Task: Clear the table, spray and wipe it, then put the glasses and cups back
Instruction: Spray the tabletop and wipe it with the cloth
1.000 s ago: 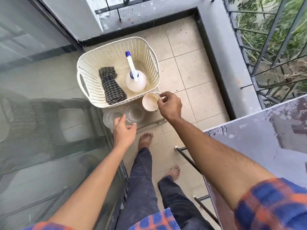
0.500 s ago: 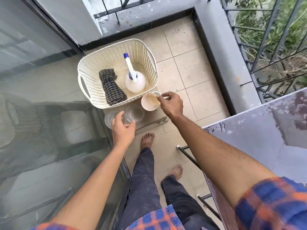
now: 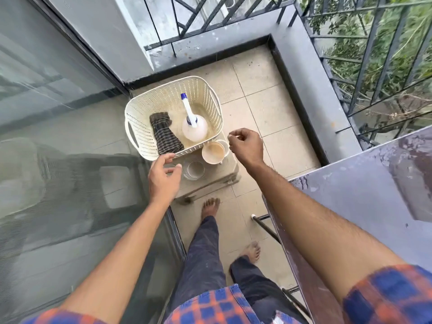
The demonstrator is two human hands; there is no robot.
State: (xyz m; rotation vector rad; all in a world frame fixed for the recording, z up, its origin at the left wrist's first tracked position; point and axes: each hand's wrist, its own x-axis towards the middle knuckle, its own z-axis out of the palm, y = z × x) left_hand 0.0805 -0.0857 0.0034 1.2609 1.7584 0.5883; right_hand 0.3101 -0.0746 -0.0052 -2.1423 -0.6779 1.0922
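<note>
A cream cup (image 3: 213, 152) stands on a low stool (image 3: 219, 181), with a second cup (image 3: 224, 145) touching it behind. Beside them is a clear glass (image 3: 193, 170). My right hand (image 3: 245, 147) hovers just right of the cups, its fingers curled, holding nothing. My left hand (image 3: 163, 177) is over the stool's left part, fingers and thumb spread in a loose curve. Another glass (image 3: 172, 165) shows faintly between them; I cannot tell whether the hand touches it. The dark wet-looking table top (image 3: 364, 197) is at the right.
A cream perforated basket (image 3: 140, 127) on the stool holds a checked cloth (image 3: 164, 134) and a spray bottle (image 3: 194, 127). A glass door (image 3: 58, 160) runs along the left. A railing (image 3: 374, 54) and ledge bound the tiled balcony. My bare feet stand below the stool.
My right hand has let go of the cream cup and lifted to the right. My left hand has opened and drawn back from the glass. The camera has tilted up.
</note>
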